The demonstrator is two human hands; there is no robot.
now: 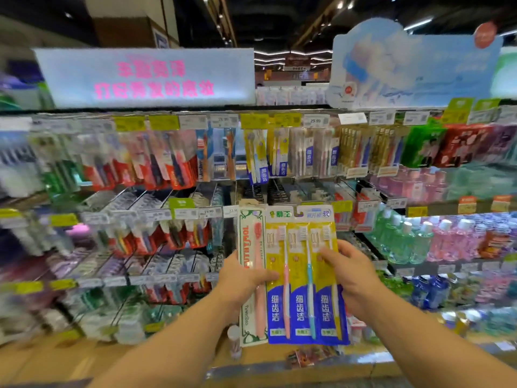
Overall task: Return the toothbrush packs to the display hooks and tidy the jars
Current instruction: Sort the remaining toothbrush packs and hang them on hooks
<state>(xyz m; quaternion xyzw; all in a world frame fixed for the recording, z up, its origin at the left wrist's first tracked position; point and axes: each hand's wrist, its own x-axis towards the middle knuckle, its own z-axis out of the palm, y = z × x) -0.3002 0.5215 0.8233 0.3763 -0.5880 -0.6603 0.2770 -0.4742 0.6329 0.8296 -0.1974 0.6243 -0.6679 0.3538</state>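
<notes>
I hold two toothbrush packs upright in front of the shelves. A yellow and blue triple pack (305, 278) with three brushes is gripped on its right edge by my right hand (347, 273), thumb across its front. My left hand (240, 278) holds the white single pack (251, 275) with a pink brush, its thumb reaching over onto the yellow pack. The white pack sits partly behind the yellow one. Matching yellow and blue packs (261, 156) hang on display hooks in the top row. A small white-capped jar (234, 341) stands on the lower ledge below my left hand.
Rows of hanging toothbrush packs (156, 161) fill the hooks left and centre. Mouthwash bottles (436, 239) line shelves at right. Price tags (223, 120) run along the rails. A wooden ledge (70, 357) with small packets (307, 357) lies below. Promotional signs (145, 77) top the display.
</notes>
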